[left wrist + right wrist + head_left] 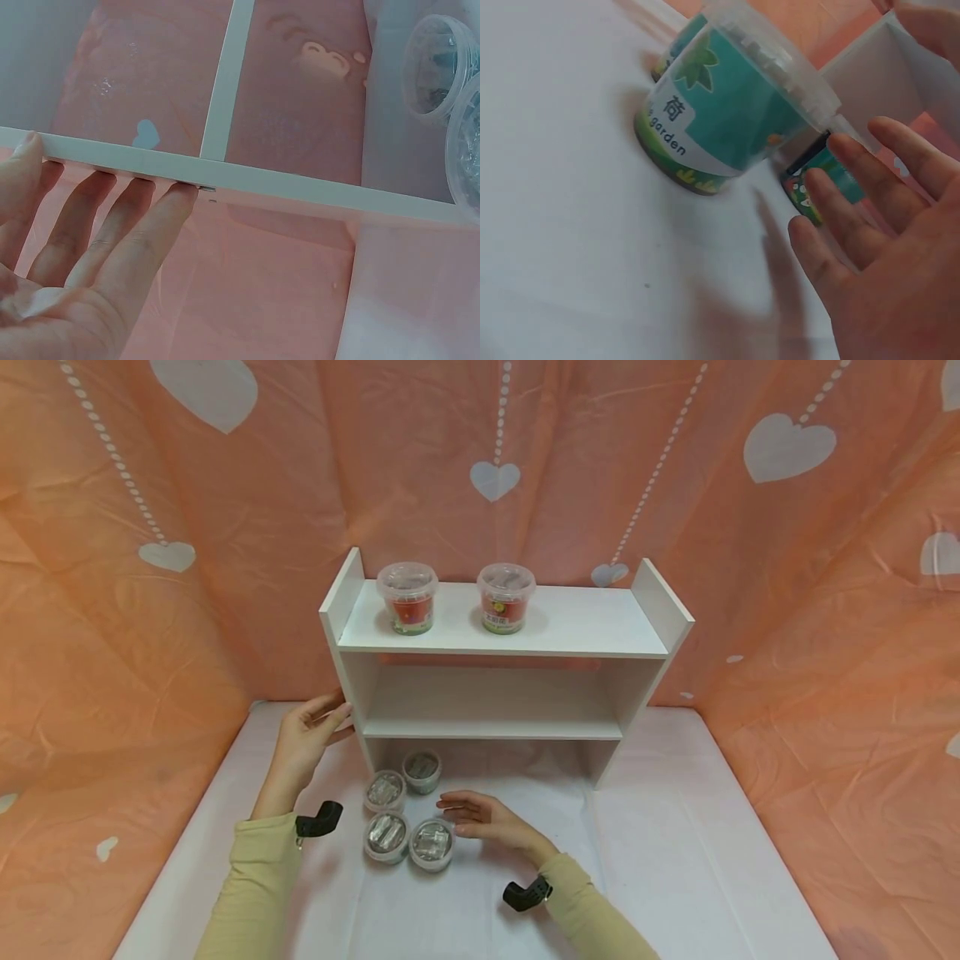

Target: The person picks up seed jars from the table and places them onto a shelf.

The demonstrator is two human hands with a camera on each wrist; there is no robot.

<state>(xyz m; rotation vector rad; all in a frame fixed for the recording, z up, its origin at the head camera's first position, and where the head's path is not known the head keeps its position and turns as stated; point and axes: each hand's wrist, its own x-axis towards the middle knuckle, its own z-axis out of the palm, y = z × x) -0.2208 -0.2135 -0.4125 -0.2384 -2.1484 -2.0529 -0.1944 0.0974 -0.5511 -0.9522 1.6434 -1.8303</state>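
My left hand (303, 739) is at the left side of a white shelf unit (495, 731). In the left wrist view, the fingertips (184, 195) touch the side panel's outer face, and the thumb lies at its front edge. Low over the table, my right hand (491, 818) has its fingers extended and holds nothing. Just left of it stands a small lidded plastic tub (432, 843). In the right wrist view, the nearest tub (727, 112) has a teal label with a leaf and "garden" on it. Several such tubs, including one tub (385, 791), cluster by the unit's lower left.
Two clear-lidded tubs with red labels, a left one (408, 602) and a right one (505, 602), stand on the top shelf. An orange cloth (420, 468) with white hearts hangs behind and at both sides. White cloth (675, 860) covers the table.
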